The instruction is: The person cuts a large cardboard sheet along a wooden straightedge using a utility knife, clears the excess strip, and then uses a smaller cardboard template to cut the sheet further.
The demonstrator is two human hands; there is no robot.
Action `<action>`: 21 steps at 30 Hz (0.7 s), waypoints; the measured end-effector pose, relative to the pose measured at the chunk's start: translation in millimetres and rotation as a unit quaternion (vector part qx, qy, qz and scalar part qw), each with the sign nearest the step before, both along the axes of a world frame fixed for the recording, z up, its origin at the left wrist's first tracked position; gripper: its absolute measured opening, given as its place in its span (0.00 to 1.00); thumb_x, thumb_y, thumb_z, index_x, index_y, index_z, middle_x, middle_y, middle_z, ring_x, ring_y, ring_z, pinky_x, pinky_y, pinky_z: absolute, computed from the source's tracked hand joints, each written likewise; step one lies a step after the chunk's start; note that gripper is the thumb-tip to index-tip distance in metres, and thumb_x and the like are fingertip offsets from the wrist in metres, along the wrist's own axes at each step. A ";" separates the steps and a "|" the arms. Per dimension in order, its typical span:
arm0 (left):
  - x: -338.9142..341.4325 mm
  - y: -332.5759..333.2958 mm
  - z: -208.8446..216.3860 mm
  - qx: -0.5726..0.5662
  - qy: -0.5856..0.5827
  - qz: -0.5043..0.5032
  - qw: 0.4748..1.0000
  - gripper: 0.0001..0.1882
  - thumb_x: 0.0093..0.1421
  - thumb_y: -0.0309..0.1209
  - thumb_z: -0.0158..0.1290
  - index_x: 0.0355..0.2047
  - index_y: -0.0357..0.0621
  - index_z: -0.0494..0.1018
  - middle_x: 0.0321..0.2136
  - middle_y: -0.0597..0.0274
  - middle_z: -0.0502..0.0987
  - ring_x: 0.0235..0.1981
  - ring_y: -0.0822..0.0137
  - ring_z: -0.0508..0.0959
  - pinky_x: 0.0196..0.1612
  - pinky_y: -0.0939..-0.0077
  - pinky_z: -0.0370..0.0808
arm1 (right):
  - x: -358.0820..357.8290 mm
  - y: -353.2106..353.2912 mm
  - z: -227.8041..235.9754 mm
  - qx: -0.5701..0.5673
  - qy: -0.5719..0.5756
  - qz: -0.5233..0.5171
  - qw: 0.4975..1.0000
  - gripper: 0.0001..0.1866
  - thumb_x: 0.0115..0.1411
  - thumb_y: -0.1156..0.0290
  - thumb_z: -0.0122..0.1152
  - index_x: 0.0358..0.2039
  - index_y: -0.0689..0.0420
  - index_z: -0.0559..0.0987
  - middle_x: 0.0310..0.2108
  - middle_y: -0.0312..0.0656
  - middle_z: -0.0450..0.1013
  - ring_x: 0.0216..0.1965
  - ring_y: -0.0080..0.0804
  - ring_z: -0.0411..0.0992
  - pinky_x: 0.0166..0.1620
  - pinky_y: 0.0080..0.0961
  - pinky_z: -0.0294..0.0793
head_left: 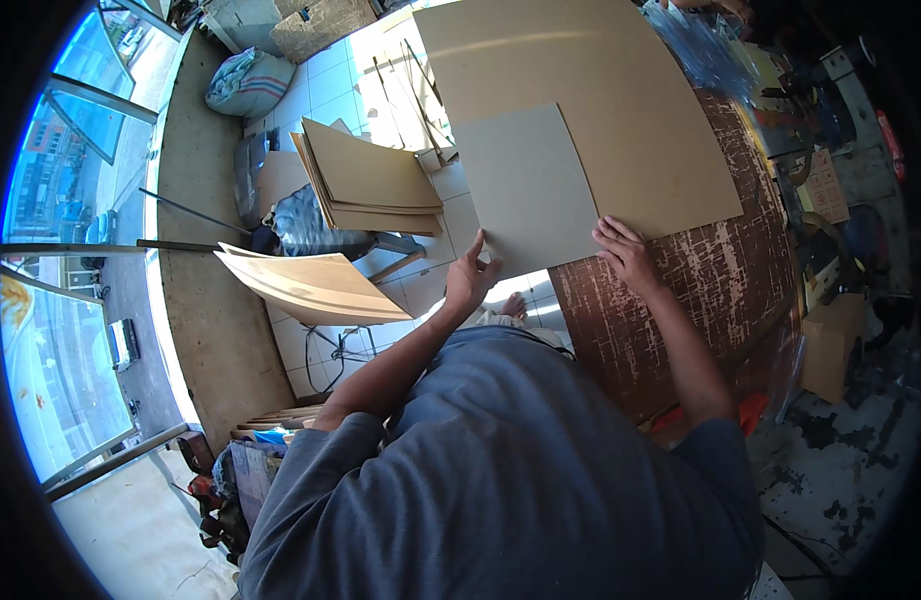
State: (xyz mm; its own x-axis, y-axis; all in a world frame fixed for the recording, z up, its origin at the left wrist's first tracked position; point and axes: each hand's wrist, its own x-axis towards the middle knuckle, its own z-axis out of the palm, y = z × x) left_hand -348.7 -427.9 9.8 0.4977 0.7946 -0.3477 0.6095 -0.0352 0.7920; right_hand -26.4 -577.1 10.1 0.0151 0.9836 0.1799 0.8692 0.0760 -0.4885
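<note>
A smaller grey board point(530, 180) lies on top of a large brown board point(620, 100), near its left side. My left hand point(468, 278) is at the grey board's near left corner, the index finger stretched along the edge and the thumb apart from it on the board; the remaining fingers are partly hidden. At the near right corner, my right hand point(628, 255) rests its extended fingers on the grey board. Both boards lie over a worn reddish-brown tabletop point(670, 320), and the grey board's left part reaches past the table's left edge.
Left of the table stand a stack of brown boards point(370, 170) and curved pale sheets point(315, 285). A stuffed sack point(250, 82) sits by the window ledge point(215, 300). Clear plastic point(705, 50) lies at the far right, and a cardboard box point(833, 345) stands right of the table.
</note>
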 end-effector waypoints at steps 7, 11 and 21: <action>-5.3 6.5 -9.8 -0.015 -0.025 -0.035 0.999 0.43 0.59 0.35 0.58 0.71 0.36 0.51 0.22 0.53 0.82 0.22 0.66 0.82 0.31 0.71 0.78 | -1.2 2.4 1.9 -0.008 -0.003 -0.007 1.000 0.20 0.61 0.69 0.64 0.55 0.55 0.80 0.61 0.42 0.72 0.66 0.39 0.64 0.65 0.38 0.64; -7.4 13.1 -12.3 -0.087 -0.053 0.011 0.995 0.48 0.60 0.38 0.60 0.71 0.32 0.45 0.22 0.52 0.82 0.20 0.63 0.81 0.32 0.68 0.79 | 0.9 2.5 0.9 -0.031 -0.020 -0.011 0.999 0.20 0.62 0.65 0.63 0.55 0.53 0.80 0.62 0.39 0.72 0.68 0.35 0.63 0.66 0.38 0.62; 81.6 74.7 21.1 0.291 -0.042 -0.129 0.947 0.44 0.60 0.42 0.62 0.69 0.37 0.53 0.57 0.40 0.67 0.58 0.43 0.67 0.62 0.52 0.65 | -3.2 3.0 8.4 -0.026 -0.008 -0.030 0.999 0.20 0.63 0.62 0.63 0.54 0.52 0.81 0.60 0.38 0.73 0.66 0.33 0.64 0.65 0.38 0.63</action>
